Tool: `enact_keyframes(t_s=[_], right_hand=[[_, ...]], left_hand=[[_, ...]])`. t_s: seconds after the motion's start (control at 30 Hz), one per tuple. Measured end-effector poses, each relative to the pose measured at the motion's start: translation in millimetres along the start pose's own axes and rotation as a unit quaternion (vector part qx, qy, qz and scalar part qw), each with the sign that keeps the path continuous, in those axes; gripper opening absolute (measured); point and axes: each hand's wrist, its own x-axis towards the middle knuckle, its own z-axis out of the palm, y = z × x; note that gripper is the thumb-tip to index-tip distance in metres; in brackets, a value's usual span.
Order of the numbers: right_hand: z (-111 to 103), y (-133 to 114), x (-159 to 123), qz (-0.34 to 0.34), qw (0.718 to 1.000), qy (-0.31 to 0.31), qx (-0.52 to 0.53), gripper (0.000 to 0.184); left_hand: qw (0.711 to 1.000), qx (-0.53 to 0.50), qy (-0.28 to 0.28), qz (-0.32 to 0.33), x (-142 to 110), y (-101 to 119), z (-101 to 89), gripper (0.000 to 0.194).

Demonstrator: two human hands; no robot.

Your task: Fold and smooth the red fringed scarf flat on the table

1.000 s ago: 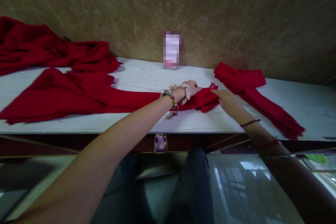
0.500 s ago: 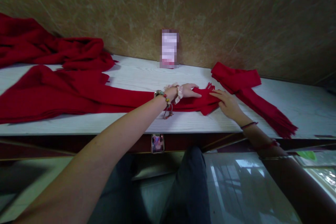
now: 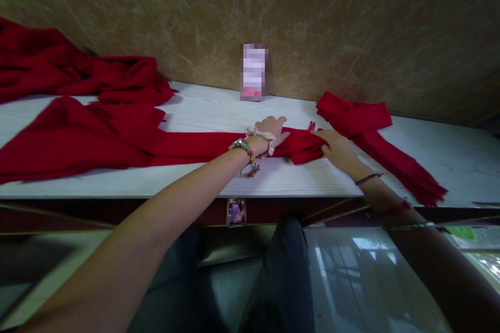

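Note:
A long red scarf (image 3: 195, 146) lies stretched across the white tabletop, narrow and folded toward its right end. My left hand (image 3: 272, 129) is palm down over the scarf, its fingers apart, with a scrunchie and beaded bracelets at the wrist. At the scarf's right end, my right hand (image 3: 339, 152) has its index finger along the top and its thumb at the near edge, with cloth between them. A bit of fringe shows just beyond that fingertip. The undersides of both hands are hidden.
Another red scarf (image 3: 375, 138), folded over with a fringed end, lies right of my hands. A heap of red cloth (image 3: 128, 75) rests at the back left. A blurred-out upright phone-like object (image 3: 253, 70) leans on the marbled wall. A small pixelated item (image 3: 236, 212) is below the table's front edge.
My left hand has shifted slightly left and its fingers now point more away from me. The scarf's end between my hands has become narrower at its near edge. My right hand stays nearly in place.

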Motion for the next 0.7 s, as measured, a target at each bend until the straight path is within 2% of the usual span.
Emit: enact_keyframes(t_s=[0.1, 0.2, 0.3, 0.47, 0.7], right_hand=[[2, 0, -2, -0.012, 1.000, 0.005, -0.003, 0.054], [0, 0, -5, -0.014, 1.000, 0.007, -0.003, 0.054], [-2, 0, -7, -0.024, 0.999, 0.001, -0.021, 0.049], [2, 3, -9, -0.068, 0.996, -0.052, -0.035, 0.049], [9, 3, -11, -0.022, 0.999, -0.037, 0.024, 0.051]], left_hand=[[0.996, 0.069, 0.017, 0.044, -20, 8, 4.3, 0.068], [0.988, 0.114, -0.052, 0.089, -36, 11, 11.0, 0.080], [0.982, 0.129, -0.095, 0.099, -42, 10, 14.4, 0.062], [0.979, 0.167, -0.084, 0.083, -40, 9, 14.6, 0.059], [0.976, 0.170, -0.060, 0.122, -31, 19, 16.5, 0.047]])
